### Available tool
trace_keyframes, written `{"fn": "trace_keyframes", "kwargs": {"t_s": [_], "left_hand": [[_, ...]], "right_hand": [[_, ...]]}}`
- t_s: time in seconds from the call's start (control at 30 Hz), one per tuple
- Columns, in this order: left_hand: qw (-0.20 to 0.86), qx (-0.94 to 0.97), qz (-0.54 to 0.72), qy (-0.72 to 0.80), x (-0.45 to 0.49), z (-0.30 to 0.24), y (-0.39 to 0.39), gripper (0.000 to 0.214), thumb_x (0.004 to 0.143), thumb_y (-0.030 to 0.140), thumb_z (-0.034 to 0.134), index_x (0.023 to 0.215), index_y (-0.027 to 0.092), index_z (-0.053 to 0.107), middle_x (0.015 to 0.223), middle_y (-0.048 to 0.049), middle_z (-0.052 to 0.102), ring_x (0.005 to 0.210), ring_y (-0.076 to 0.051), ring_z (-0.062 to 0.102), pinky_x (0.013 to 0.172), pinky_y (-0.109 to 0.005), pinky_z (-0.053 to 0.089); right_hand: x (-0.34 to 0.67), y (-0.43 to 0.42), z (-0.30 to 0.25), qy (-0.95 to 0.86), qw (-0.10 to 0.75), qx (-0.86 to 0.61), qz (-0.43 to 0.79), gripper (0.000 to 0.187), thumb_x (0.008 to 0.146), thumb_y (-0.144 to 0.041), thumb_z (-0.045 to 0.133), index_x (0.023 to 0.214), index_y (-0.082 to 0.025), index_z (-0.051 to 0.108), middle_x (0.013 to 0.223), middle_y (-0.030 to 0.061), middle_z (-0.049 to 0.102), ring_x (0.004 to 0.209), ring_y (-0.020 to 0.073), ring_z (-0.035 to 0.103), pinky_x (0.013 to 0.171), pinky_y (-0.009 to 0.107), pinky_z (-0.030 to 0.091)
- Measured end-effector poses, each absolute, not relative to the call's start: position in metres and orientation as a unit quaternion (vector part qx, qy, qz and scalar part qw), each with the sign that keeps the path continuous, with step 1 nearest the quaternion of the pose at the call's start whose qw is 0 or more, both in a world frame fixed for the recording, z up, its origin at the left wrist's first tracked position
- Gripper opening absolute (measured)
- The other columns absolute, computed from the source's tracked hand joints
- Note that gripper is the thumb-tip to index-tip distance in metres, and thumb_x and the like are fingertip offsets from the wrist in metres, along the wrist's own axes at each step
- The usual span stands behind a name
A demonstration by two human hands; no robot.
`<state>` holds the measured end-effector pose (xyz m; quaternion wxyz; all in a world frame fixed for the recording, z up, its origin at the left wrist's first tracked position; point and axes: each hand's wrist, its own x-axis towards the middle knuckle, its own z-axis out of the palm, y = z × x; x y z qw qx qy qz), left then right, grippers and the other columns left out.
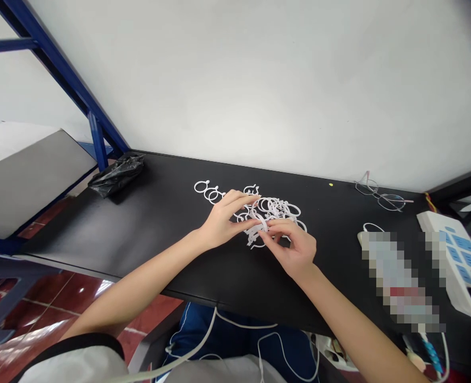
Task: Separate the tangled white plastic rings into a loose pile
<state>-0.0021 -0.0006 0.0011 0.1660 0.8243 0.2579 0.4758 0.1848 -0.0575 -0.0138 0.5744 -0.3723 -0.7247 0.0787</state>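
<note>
White plastic rings [293, 210] with small knobs or eyelets lie in a loose, tangled pile on the black tabletop. My left hand [225, 218] reaches in from the left, its fingers and thumb around some of the rings, the thumb tip against an upright white band. From the right, my right hand [293, 244] pinches that same bunch of rings [255, 233] between thumb and fingers. How many rings each hand grips is hidden by overlap. A few separate rings [201, 186] lie just beyond my left hand, in a line toward the left.
A crumpled black plastic bag [118, 175] sits at the table's left end. At right are eyeglasses [379, 196], a blurred phone-like object [397, 282] with a cable and a white power strip [456, 260]. White wall [259, 96] stands behind; cables [195, 348] cross my lap.
</note>
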Motion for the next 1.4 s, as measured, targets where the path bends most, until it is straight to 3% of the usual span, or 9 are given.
{"fn": "trace_keyframes", "kwargs": {"t_s": [0.2, 0.77, 1.0, 1.17, 1.4], "left_hand": [[0.159, 0.818, 0.486, 0.263, -0.002, 0.000, 0.001, 0.040, 0.085, 0.031, 0.069, 0.121, 0.018, 0.060, 0.097, -0.0078, 0.067, 0.086, -0.017, 0.060, 0.078, -0.032, 0.052], [0.100, 0.768, 0.523, 0.357, -0.007, 0.001, 0.009, 0.035, 0.084, 0.029, 0.071, 0.117, 0.019, 0.062, 0.097, -0.0058, 0.068, 0.090, -0.017, 0.061, 0.075, -0.030, 0.053], [0.095, 0.757, 0.529, 0.371, -0.007, 0.003, 0.009, 0.036, 0.084, 0.030, 0.071, 0.117, 0.019, 0.062, 0.096, -0.0050, 0.068, 0.087, -0.016, 0.060, 0.074, -0.029, 0.053], [0.096, 0.760, 0.532, 0.361, -0.007, 0.001, 0.010, 0.035, 0.085, 0.030, 0.070, 0.118, 0.020, 0.061, 0.095, -0.0051, 0.068, 0.088, -0.016, 0.060, 0.074, -0.029, 0.053], [0.095, 0.766, 0.541, 0.336, -0.006, -0.001, 0.010, 0.035, 0.084, 0.027, 0.071, 0.117, 0.019, 0.061, 0.094, -0.0052, 0.067, 0.087, -0.016, 0.060, 0.073, -0.029, 0.052]], "right_hand": [[0.185, -0.057, -0.017, -0.702, 0.596, -0.383, 0.073, 0.018, 0.079, -0.010, 0.071, 0.089, -0.025, 0.067, 0.076, 0.0006, 0.074, 0.065, 0.0171, 0.071, 0.056, 0.030, 0.062], [0.189, -0.053, -0.018, -0.686, 0.607, -0.398, 0.061, 0.017, 0.079, -0.010, 0.070, 0.086, -0.025, 0.067, 0.078, 0.0014, 0.073, 0.065, 0.0173, 0.070, 0.055, 0.030, 0.061], [0.192, -0.052, -0.015, -0.658, 0.606, -0.440, 0.074, 0.015, 0.081, -0.018, 0.070, 0.094, -0.027, 0.071, 0.083, 0.0018, 0.075, 0.058, 0.0150, 0.066, 0.049, 0.029, 0.057], [0.204, -0.038, 0.000, -0.597, 0.608, -0.489, 0.188, 0.014, 0.079, -0.026, 0.074, 0.093, -0.023, 0.073, 0.078, 0.0027, 0.072, 0.067, 0.0167, 0.068, 0.053, 0.027, 0.057], [0.218, -0.022, 0.006, -0.472, 0.610, -0.483, 0.415, 0.017, 0.073, -0.031, 0.079, 0.082, -0.019, 0.072, 0.064, 0.0009, 0.070, 0.052, 0.0121, 0.064, 0.040, 0.020, 0.051]]}}
